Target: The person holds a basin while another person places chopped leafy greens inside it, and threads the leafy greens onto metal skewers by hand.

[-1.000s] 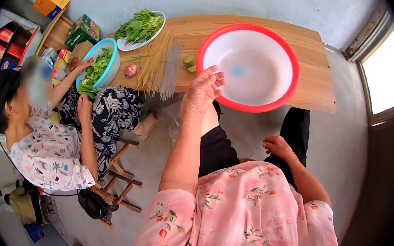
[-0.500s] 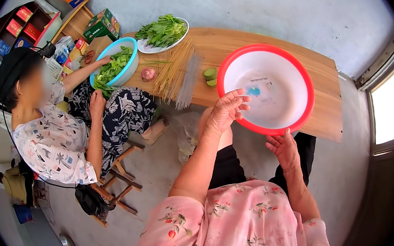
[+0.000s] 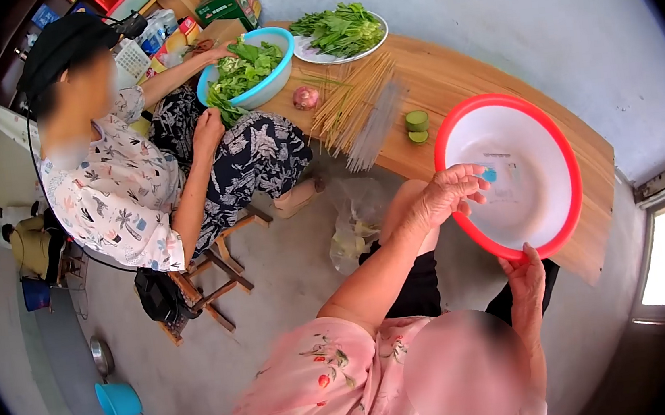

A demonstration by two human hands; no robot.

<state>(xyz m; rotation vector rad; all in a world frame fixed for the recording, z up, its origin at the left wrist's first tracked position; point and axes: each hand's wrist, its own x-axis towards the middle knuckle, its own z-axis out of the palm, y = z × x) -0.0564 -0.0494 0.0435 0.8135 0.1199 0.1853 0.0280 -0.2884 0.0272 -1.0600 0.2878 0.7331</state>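
A large white basin with a red rim (image 3: 559,131) rests on the wooden table (image 3: 596,212), overhanging its near edge. My right hand (image 3: 524,276) is at the basin's near rim, its thumb over the rim and fingers beneath. My left hand (image 3: 454,195) is raised over the basin's left side with fingers apart and nothing in it. Cut green vegetable pieces (image 3: 417,126) lie left of the basin. Further left are thin wooden sticks (image 3: 353,96), clear plastic strips (image 3: 375,126) and a reddish onion (image 3: 306,98).
At the left, a seated co-worker (image 3: 115,178) has both hands at leafy greens (image 3: 245,72) in a blue basin (image 3: 275,84). A plate (image 3: 316,53) of greens stands at the back. A plastic bag (image 3: 347,234) and blue bucket (image 3: 118,402) are on the floor.
The view has swung, so the scene sits further right and the co-worker looks nearer. My right hand has risen from my lap to the red rim. My left hand stays raised beside the basin.
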